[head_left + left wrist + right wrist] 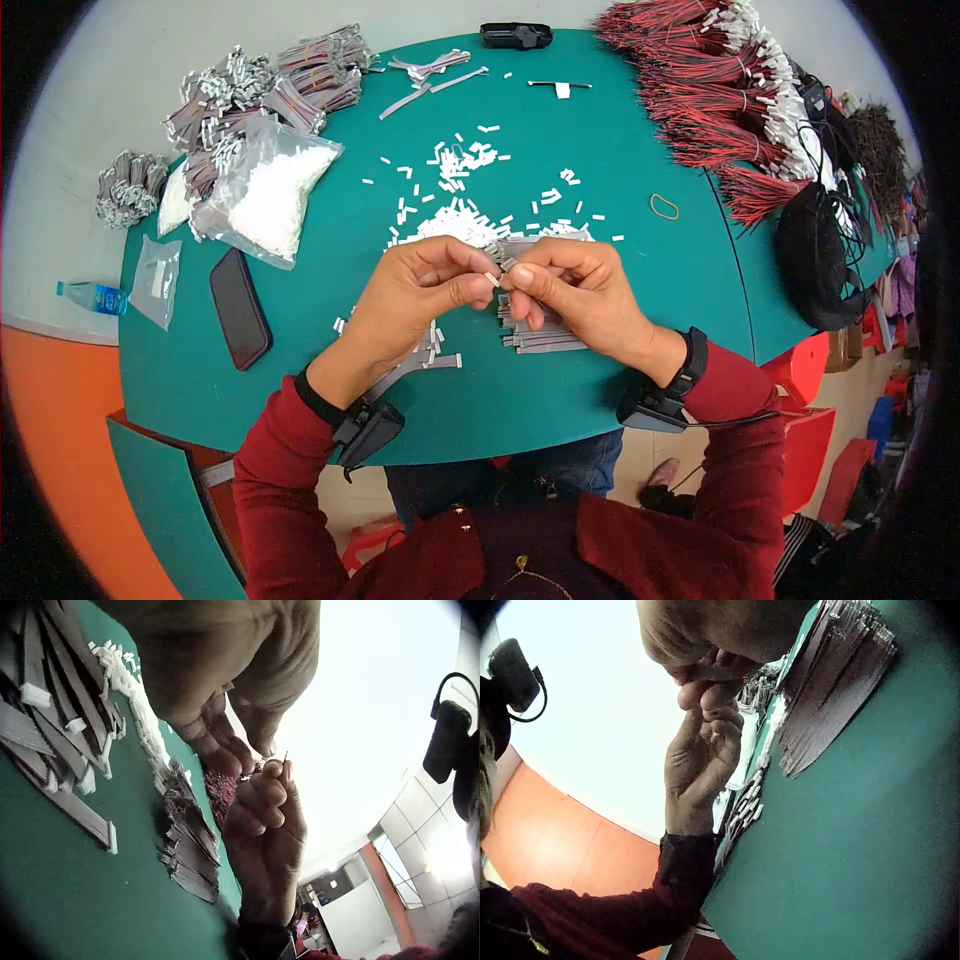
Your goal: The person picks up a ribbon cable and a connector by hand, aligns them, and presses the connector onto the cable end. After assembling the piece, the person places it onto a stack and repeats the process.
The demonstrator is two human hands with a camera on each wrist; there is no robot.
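Thumb and fingers of the left hand (pixel 400 300) pinch a small white connector (pixel 493 281) in the head view. Touching close beside it, the right hand (pixel 585 300) pinches something small, mostly hidden by its fingertips; a thin dark tip shows above the right hand (pixel 262 810) in the left wrist view. Below and behind the right hand lies a stack of flat grey cables (pixel 545 340). More grey cables with white ends (pixel 432 358) lie beside the left hand. A pile of loose white connectors (pixel 455 222) sits just beyond both hands.
Bags of white connectors (pixel 275 205) and bundled grey cables (pixel 320 70) lie at the back left, near a phone (pixel 241 308) and a bottle (pixel 92 297). Red-black wire bundles (pixel 700 90) fill the back right. A rubber band (pixel 664 207) lies on the green table (pixel 660 290).
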